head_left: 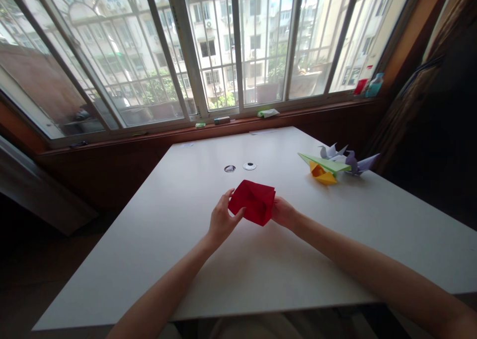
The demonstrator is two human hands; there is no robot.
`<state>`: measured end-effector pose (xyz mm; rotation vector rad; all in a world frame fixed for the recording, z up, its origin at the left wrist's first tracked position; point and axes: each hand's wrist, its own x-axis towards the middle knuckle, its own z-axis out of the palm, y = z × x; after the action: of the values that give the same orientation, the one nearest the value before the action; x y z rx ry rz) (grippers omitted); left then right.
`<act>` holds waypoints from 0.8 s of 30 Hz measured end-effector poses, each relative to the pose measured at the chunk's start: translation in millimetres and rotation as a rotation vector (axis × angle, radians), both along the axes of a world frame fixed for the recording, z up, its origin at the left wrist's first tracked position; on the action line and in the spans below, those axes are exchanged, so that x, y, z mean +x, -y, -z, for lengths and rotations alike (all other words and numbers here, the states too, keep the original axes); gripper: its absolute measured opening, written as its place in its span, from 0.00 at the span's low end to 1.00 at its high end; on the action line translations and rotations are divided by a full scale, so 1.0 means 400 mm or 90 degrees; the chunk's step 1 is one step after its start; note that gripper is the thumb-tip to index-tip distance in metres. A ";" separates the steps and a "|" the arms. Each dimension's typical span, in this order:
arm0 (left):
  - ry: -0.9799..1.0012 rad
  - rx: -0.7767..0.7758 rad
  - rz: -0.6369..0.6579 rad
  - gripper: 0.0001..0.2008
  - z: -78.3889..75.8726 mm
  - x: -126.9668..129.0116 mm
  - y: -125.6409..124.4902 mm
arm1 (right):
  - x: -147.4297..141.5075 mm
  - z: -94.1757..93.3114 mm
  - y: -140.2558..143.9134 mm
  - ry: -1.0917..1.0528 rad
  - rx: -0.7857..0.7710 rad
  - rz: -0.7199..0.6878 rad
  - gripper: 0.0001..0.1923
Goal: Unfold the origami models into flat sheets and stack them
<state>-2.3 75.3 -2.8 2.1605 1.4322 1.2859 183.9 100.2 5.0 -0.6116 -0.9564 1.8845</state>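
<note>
A folded sheet of red paper point(253, 200) is held up between my two hands, above the white table. Its folds stand partly open, with a dark hollow toward the lower right. My left hand point(222, 218) grips the paper's left edge, thumb in front and fingers at the back. On the opposite side, my right hand point(282, 212) holds the right edge; most of its fingers are hidden behind the paper.
Folded paper pieces lie at the right: a yellow boat point(322, 175), a green plane point(328, 163), a white crane point(331, 152) and a purple crane point(359, 164). Two round cable holes point(249, 166) mark the white table point(149, 259). Bottles point(374, 85) stand on the windowsill.
</note>
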 end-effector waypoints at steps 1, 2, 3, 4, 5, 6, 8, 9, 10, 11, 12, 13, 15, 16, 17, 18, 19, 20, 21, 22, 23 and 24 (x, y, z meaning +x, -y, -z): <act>-0.021 0.018 -0.004 0.26 0.001 -0.001 -0.001 | -0.001 0.001 0.001 0.010 -0.003 -0.008 0.09; -0.043 0.036 -0.008 0.26 0.001 -0.001 -0.002 | -0.003 0.002 0.002 0.020 -0.007 -0.017 0.08; -0.064 0.051 -0.014 0.26 0.003 -0.002 -0.002 | -0.006 0.004 0.004 0.030 -0.010 -0.028 0.08; -0.083 0.060 -0.020 0.27 0.004 -0.003 -0.003 | -0.009 0.006 0.006 0.039 -0.014 -0.040 0.08; -0.099 0.063 -0.027 0.27 0.006 -0.004 -0.004 | -0.012 0.008 0.008 0.047 -0.019 -0.054 0.08; -0.114 0.065 -0.033 0.28 0.009 -0.005 -0.004 | -0.015 0.010 0.011 0.054 -0.024 -0.071 0.08; -0.132 0.066 -0.039 0.29 0.012 -0.009 -0.005 | -0.019 0.013 0.018 0.065 -0.034 -0.108 0.08; -0.138 0.068 -0.038 0.29 0.013 -0.011 -0.006 | -0.020 0.015 0.021 0.068 -0.038 -0.124 0.08; -0.141 0.071 -0.035 0.29 0.013 -0.012 -0.005 | -0.021 0.016 0.023 0.069 -0.043 -0.138 0.08; -0.142 0.074 -0.032 0.29 0.013 -0.014 -0.005 | -0.021 0.016 0.025 0.069 -0.047 -0.147 0.08; -0.141 0.077 -0.027 0.29 0.012 -0.014 -0.003 | -0.021 0.017 0.025 0.068 -0.050 -0.153 0.08; -0.140 0.081 -0.023 0.29 0.010 -0.015 -0.002 | -0.020 0.017 0.025 0.067 -0.054 -0.157 0.08; -0.130 0.089 -0.010 0.29 0.007 -0.015 0.001 | -0.019 0.018 0.024 0.064 -0.061 -0.159 0.08; -0.124 0.092 -0.003 0.29 0.006 -0.015 0.003 | -0.018 0.019 0.023 0.062 -0.065 -0.158 0.07; -0.119 0.096 0.002 0.29 0.005 -0.014 0.004 | -0.018 0.020 0.022 0.059 -0.069 -0.155 0.07; -0.113 0.096 0.003 0.29 0.004 -0.014 0.005 | -0.019 0.020 0.020 0.057 -0.073 -0.151 0.07; -0.107 0.090 -0.002 0.29 0.003 -0.014 0.005 | -0.020 0.020 0.019 0.054 -0.077 -0.145 0.06; -0.100 0.080 -0.010 0.29 0.002 -0.015 0.005 | -0.020 0.020 0.017 0.050 -0.081 -0.138 0.06; -0.093 0.070 -0.022 0.28 0.001 -0.015 0.005 | -0.021 0.020 0.016 0.047 -0.085 -0.131 0.06; -0.086 0.062 -0.031 0.27 -0.001 -0.016 0.004 | -0.022 0.021 0.014 0.044 -0.090 -0.125 0.07; -0.080 0.058 -0.037 0.24 -0.003 -0.017 0.004 | -0.022 0.021 0.013 0.041 -0.094 -0.119 0.07; -0.076 0.057 -0.039 0.20 -0.005 -0.017 0.003 | -0.022 0.021 0.011 0.038 -0.098 -0.114 0.07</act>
<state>-9.3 73.9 -1.0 2.3045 1.5239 1.2850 175.0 95.8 -3.3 -0.6965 -0.9356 2.1235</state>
